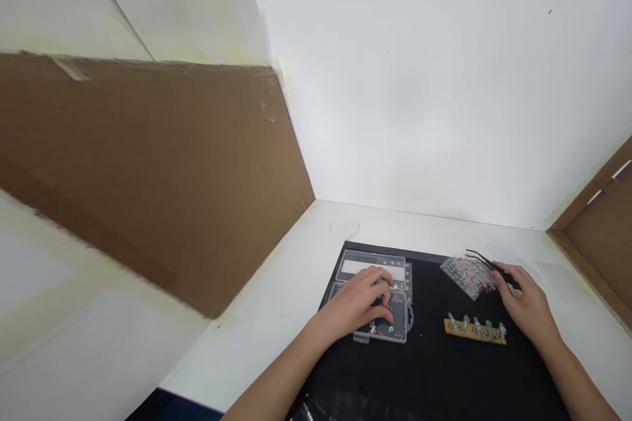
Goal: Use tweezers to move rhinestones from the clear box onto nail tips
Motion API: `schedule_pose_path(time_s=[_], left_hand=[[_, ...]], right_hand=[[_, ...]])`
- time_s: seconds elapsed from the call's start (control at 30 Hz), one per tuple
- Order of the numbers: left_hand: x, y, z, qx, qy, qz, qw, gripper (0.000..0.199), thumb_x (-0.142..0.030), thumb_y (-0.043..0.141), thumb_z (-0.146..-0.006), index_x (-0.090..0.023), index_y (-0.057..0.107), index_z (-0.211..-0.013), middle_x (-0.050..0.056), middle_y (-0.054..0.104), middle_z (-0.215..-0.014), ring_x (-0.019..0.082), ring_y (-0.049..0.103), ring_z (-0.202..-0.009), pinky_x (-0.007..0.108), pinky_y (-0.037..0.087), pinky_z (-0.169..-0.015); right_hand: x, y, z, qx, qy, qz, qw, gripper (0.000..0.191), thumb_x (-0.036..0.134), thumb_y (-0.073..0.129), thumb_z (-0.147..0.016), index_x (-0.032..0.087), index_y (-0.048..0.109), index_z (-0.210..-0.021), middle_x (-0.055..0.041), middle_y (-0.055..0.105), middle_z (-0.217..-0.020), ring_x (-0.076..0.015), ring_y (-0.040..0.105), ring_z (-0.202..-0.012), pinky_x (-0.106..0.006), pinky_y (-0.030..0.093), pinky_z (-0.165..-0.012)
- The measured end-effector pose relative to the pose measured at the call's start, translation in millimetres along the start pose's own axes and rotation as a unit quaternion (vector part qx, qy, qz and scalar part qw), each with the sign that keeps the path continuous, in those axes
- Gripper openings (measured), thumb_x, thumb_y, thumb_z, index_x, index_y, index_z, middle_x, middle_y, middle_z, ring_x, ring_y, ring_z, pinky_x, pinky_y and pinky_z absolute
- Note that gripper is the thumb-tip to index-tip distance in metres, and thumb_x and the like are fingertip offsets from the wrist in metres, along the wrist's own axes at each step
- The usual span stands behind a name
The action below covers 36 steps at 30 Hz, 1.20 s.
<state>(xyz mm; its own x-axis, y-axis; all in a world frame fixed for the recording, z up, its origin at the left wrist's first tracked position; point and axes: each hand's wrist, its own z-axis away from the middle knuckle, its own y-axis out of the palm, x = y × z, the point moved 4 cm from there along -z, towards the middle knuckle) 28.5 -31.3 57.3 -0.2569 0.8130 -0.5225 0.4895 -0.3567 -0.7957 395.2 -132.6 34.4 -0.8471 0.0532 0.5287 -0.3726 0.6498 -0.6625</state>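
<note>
My left hand (pixel 368 299) is over an open clear plastic box (pixel 407 327), its fingers apart and curled down among small shiny gems in the lower tray. The raised lid (pixel 345 254) lies behind. My right hand (pixel 524 299) holds dark tweezers (pixel 503 273) between thumb and fingers; their tips point left, above a sheet of colourful gem stickers (pixel 467 276). Between my hands, nearer the right one, a wooden strip (pixel 476 335) bears several upright, shiny nail tips.
A black mat (pixel 419 375) lies under everything on the white table (pixel 266 335). A brown cardboard panel (pixel 172 171) stands at the left, another brown panel (pixel 602 237) at the right, and a white wall (pixel 419 79) behind.
</note>
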Motion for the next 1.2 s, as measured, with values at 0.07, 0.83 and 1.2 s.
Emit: schedule_pose_path(time_s=[0.07, 0.83, 1.2], left_hand=[[0.3, 0.0, 0.0, -0.002, -0.001, -0.005, 1.0, 0.025, -0.037, 0.082, -0.09, -0.021, 0.063, -0.093, 0.007, 0.068, -0.12, 0.024, 0.065, -0.113, 0.034, 0.051, -0.097], [0.5, -4.2, -2.6, -0.007, 0.014, -0.013, 1.0, 0.011, -0.03, 0.062, -0.105, -0.024, 0.071, -0.107, 0.002, 0.08, -0.1, 0.019, 0.074, -0.097, 0.042, 0.044, -0.117], [1.1, -5.8, 0.6, 0.011, 0.004, 0.008, 1.0, 0.052, -0.002, 0.037, -0.097, -0.026, 0.068, -0.132, 0.004, 0.08, -0.115, 0.019, 0.072, -0.107, 0.045, 0.045, -0.118]], right_hand=[[0.8, -0.2, -0.3, 0.002, -0.001, -0.002, 1.0, 0.044, 0.063, 0.051, -0.098, 0.028, 0.072, -0.114, -0.0073, 0.075, -0.113, -0.0265, 0.071, -0.106, -0.039, 0.058, -0.091], [1.5, 1.4, -0.4, 0.024, 0.005, 0.0, 1.0, 0.042, 0.062, 0.051, -0.098, 0.029, 0.073, -0.114, -0.0067, 0.075, -0.115, -0.0272, 0.071, -0.109, -0.04, 0.059, -0.089], [-2.0, 4.6, 0.4, 0.048, 0.007, -0.008, 0.999, 0.044, 0.062, 0.051, -0.098, 0.029, 0.073, -0.118, -0.0082, 0.075, -0.119, -0.0277, 0.071, -0.11, -0.038, 0.061, -0.078]])
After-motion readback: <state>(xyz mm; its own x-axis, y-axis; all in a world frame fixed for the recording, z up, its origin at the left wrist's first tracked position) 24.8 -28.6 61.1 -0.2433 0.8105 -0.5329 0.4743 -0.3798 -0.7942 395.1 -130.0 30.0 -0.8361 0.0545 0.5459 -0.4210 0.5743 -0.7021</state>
